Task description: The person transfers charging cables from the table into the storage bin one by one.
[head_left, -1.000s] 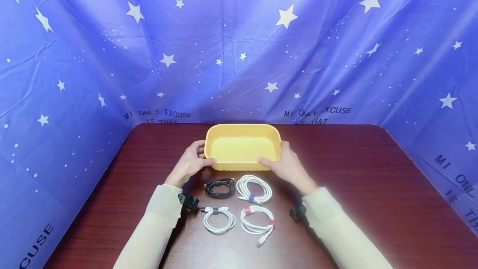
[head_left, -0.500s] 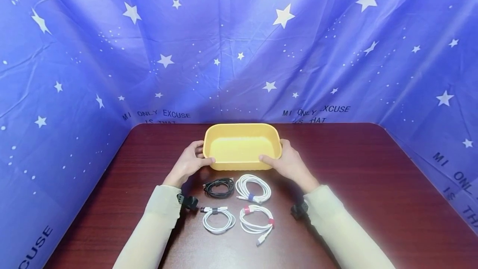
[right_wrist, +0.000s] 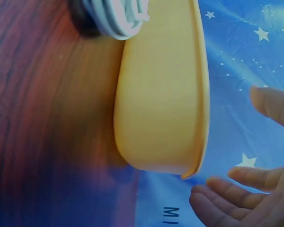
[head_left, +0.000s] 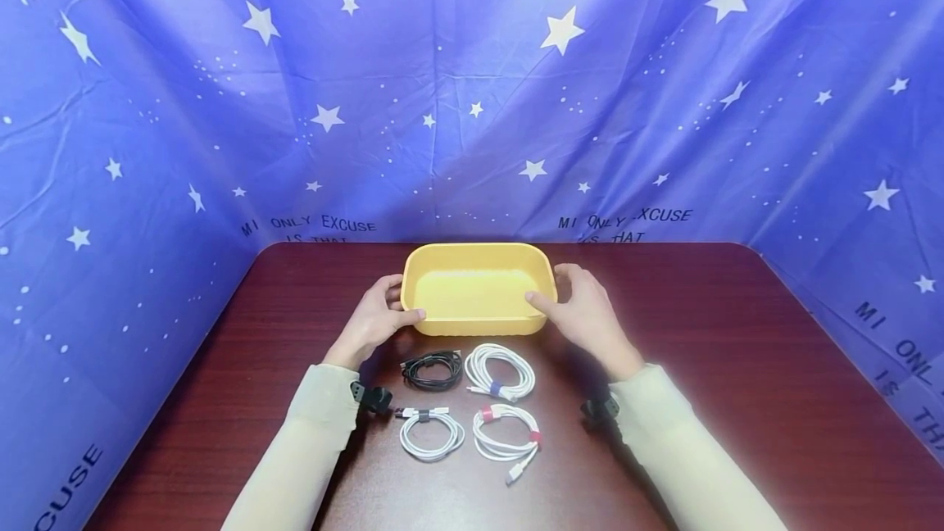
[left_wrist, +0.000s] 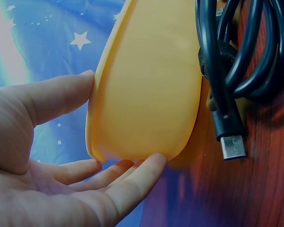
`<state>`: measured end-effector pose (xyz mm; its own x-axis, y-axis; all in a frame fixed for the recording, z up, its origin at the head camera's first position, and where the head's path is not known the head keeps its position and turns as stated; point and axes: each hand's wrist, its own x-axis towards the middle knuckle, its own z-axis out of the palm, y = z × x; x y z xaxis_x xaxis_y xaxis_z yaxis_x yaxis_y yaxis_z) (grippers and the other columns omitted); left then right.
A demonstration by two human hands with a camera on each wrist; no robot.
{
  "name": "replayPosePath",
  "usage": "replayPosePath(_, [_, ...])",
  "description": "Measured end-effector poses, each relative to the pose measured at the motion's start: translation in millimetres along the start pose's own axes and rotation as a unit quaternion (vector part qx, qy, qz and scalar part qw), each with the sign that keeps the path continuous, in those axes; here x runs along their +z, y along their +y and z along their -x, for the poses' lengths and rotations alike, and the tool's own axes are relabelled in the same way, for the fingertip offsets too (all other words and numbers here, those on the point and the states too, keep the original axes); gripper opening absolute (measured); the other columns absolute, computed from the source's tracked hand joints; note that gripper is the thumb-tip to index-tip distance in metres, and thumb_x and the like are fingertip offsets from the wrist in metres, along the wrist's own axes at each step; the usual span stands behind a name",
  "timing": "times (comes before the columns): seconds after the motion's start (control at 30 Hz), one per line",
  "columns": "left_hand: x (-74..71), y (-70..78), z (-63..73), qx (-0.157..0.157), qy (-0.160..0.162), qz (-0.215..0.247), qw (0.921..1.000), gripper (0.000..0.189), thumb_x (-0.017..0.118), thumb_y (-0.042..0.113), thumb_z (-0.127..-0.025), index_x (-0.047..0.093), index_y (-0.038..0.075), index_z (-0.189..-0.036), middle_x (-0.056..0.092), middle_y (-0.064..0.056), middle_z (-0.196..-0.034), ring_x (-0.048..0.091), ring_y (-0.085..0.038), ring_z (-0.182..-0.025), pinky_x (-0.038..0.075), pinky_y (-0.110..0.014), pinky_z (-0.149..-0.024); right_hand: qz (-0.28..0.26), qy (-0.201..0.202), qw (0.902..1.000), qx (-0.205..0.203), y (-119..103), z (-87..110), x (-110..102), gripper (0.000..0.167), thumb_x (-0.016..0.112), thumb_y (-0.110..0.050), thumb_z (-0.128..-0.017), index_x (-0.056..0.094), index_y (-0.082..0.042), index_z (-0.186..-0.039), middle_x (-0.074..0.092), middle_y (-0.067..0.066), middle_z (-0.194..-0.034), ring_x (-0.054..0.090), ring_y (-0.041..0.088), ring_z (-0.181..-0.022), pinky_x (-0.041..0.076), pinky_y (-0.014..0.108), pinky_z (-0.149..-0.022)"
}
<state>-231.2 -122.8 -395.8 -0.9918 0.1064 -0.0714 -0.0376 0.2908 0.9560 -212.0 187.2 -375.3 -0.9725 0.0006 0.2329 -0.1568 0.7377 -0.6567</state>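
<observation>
A yellow plastic bin (head_left: 483, 326) stands at the back of the table in the head view, its inside bare. My left hand (head_left: 372, 322) holds its left end, thumb at the rim and fingertips against the outer wall. At the other end, my right hand (head_left: 586, 314) has its fingers spread; in the right wrist view they are apart from the bin (right_wrist: 161, 94). In front of the bin lie a coiled black cable (head_left: 431, 386), a white cable with a blue tie (head_left: 497, 390), a pale cable with a black tie (head_left: 435, 457) and a white cable with red ties (head_left: 487, 414).
The dark red wooden table (head_left: 737, 367) reaches back to a blue star-printed curtain (head_left: 472, 146), which hangs behind and along both sides. The bin stands close to the table's far edge.
My right hand has let go of the bin's right end and moved slightly to the right, its thumb off the front rim. The left hand, bin and cables have stayed in place.
</observation>
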Motion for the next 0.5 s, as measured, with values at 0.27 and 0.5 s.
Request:
replayPosePath(0.27, [0.0,-0.9,-0.3,-0.005,0.003,-0.001,1.0000,0.075,0.075,0.000,-0.077,0.036,-0.001,-0.140,0.052,-0.022,-0.132,0.056,-0.033,-0.114,0.050,-0.039,-0.093,0.011,0.002,0.9996,-0.025,-10,6.3,-3,0.050,0.071,-0.038,-0.083,0.060,-0.002,-0.115,0.060,0.016,-0.100,0.057,0.032,-0.091,0.046,0.040,-0.078])
replayPosePath(0.5, [0.8,-0.3,-0.1,-0.001,0.000,0.004,1.0000,0.074,0.074,-0.002,-0.077,0.036,-0.001,-0.140,0.053,-0.022,-0.132,0.057,-0.033,-0.114,0.050,-0.039,-0.092,0.016,-0.003,0.9986,-0.051,-16,11.5,-3,0.035,0.073,-0.035,-0.081,0.066,-0.005,-0.099,0.063,0.009,-0.091,0.059,0.026,-0.082,0.048,0.036,-0.072])
